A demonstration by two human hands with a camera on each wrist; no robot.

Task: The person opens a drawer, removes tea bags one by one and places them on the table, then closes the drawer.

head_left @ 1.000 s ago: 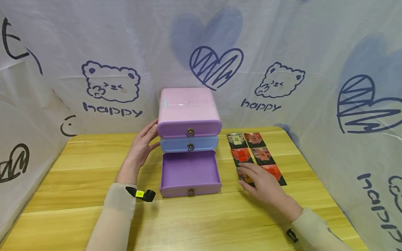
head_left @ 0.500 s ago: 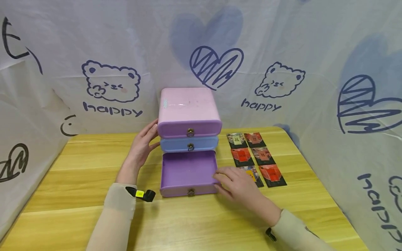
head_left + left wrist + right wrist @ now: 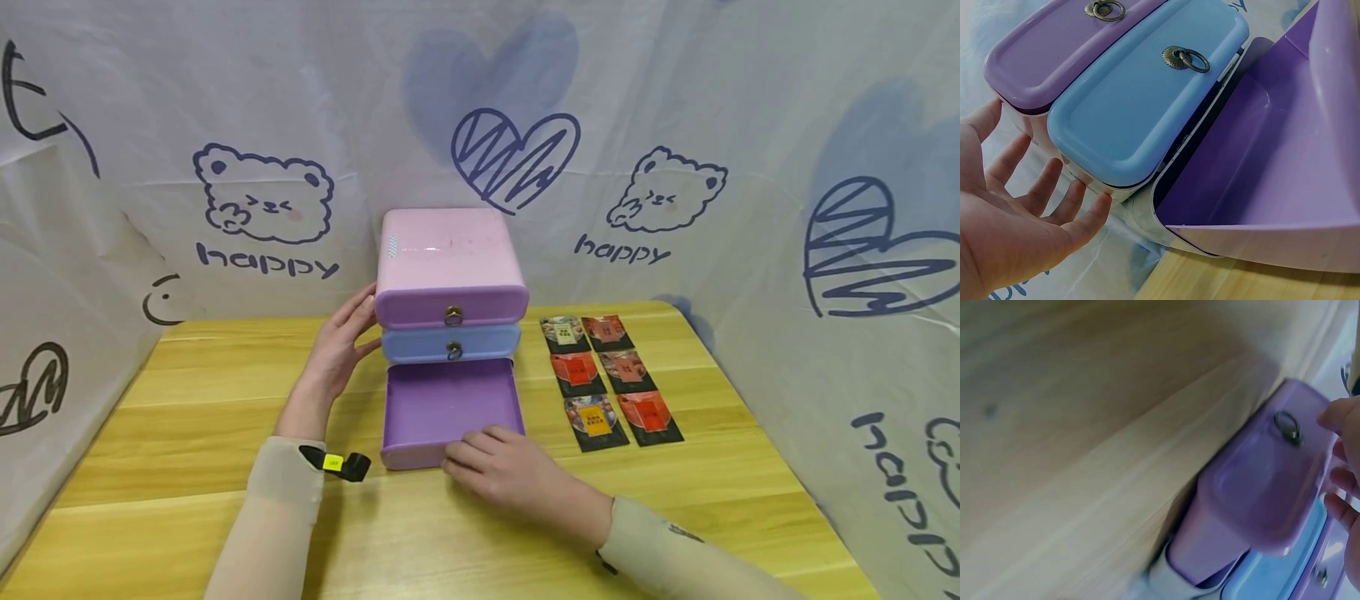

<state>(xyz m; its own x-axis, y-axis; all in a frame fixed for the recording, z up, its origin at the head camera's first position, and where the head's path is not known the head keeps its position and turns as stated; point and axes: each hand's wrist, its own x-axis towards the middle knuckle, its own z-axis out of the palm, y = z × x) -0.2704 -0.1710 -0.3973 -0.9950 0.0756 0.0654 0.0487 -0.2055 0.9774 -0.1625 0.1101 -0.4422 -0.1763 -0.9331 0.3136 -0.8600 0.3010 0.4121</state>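
Observation:
A small three-drawer cabinet point(image 3: 450, 250) stands at the back of the table, with a pink top. Its bottom purple drawer point(image 3: 442, 408) is pulled out with nothing in it; the blue drawer point(image 3: 1141, 94) and top purple drawer point(image 3: 420, 310) are closed. My left hand point(image 3: 335, 350) rests its spread fingertips on the cabinet's left side. My right hand point(image 3: 517, 475) is at the front of the pulled-out drawer, fingers loosely bent over its front edge and hiding the right half. In the right wrist view the thumb is near the ring pull point(image 3: 1288, 429).
Several small black packets with red, yellow or pale labels lie in two columns right of the cabinet, among them a yellow-labelled packet point(image 3: 595, 422) and a red-labelled packet point(image 3: 651, 417). A printed white cloth point(image 3: 637, 75) hangs behind the wooden table point(image 3: 187, 500).
My right hand has moved left from over the packets, past the drawer's right corner, to the drawer front. It carries no packet. My left hand has stayed at the cabinet's side.

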